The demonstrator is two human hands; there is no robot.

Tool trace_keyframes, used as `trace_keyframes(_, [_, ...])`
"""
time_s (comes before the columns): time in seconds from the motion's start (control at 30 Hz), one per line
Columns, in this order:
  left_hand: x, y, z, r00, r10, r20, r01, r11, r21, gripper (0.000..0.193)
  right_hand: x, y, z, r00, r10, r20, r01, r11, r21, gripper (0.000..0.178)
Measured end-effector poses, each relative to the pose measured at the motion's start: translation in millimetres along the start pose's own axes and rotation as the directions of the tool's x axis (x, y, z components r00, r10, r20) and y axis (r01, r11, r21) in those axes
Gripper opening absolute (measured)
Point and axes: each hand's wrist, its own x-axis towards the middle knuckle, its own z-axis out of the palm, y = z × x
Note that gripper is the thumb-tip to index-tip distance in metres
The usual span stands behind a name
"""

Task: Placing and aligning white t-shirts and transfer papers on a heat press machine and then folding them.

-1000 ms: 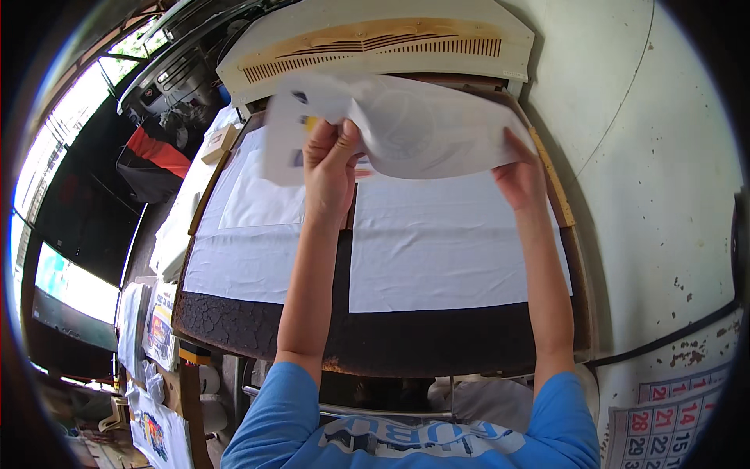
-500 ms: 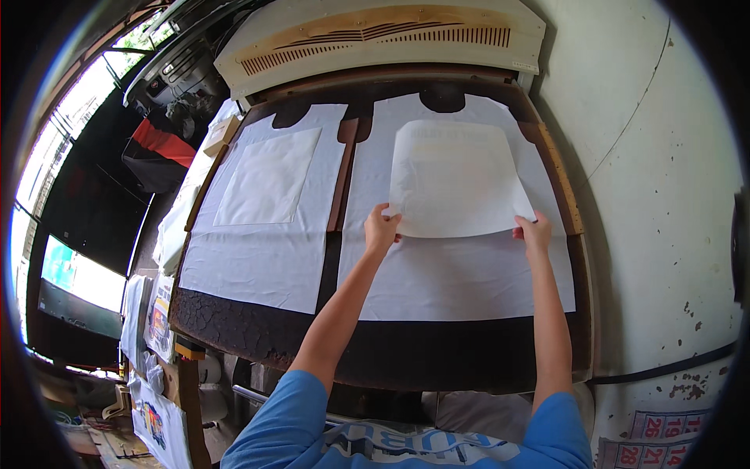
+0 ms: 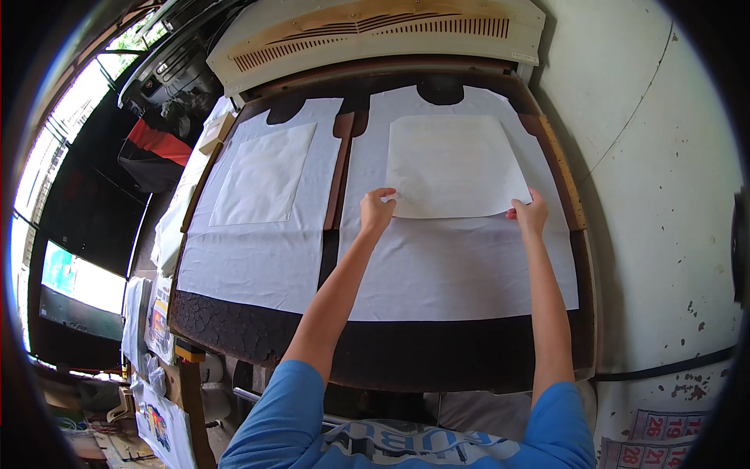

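Note:
A large white paper sheet [image 3: 457, 164] lies over the upper part of the right white fabric panel [image 3: 445, 273], its near edge slightly raised. My left hand [image 3: 378, 209] pinches its near left corner between thumb and fingers. At the near right corner, my right hand [image 3: 529, 213] grips the sheet the same way. To the left, a second white fabric panel [image 3: 250, 258], with a curved neck cutout, lies flat. Another white paper sheet [image 3: 264, 173] rests on that panel, a bit tilted.
Both panels lie on a dark, worn platen [image 3: 437, 352]. A long vented cream housing [image 3: 375, 39] spans its far side. Brown strips [image 3: 342, 172] run between the panels. A pale wall [image 3: 648, 195] stands close on the right. Printed white fabric [image 3: 160, 422] hangs at lower left.
Both hands have moved a little away from me, and the held sheet has gone down flatter onto the right panel. The left sheet stays put.

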Motion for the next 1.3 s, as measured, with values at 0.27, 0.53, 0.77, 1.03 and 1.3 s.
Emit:
trace_keyframes(0.27, [2.0, -1.9, -0.5, 0.993, 0.115, 0.023, -0.117, 0.975, 0.186, 0.029, -10.3, -1.3, -1.9, 0.979, -0.203, 0.010, 0.203, 0.975, -0.093, 0.037])
trace_keyframes(0.53, [16.0, -9.8, 6.5, 0.979, 0.198, 0.059, -0.206, 0.943, 0.262, 0.029, 5.8, 12.9, -1.9, 0.985, -0.169, -0.019, 0.164, 0.976, -0.141, 0.040])
trace_keyframes(0.77, [15.7, -21.9, 7.9, 0.986, 0.166, 0.012, -0.165, 0.965, 0.202, 0.028, 32.0, 55.1, -15.9, 0.825, -0.555, -0.106, 0.384, 0.688, -0.615, 0.043])
trace_keyframes(1.03, [7.6, -21.3, -5.1, 0.985, 0.170, 0.026, -0.170, 0.945, 0.278, 0.023, 32.9, 53.7, -25.4, 0.926, -0.375, -0.052, 0.299, 0.809, -0.506, 0.029])
trace_keyframes(1.3, [-9.4, -4.3, -6.3, 0.992, 0.117, -0.037, -0.084, 0.868, 0.489, 0.023, 17.5, 41.4, -32.9, 0.935, -0.353, -0.044, 0.245, 0.730, -0.638, 0.013])
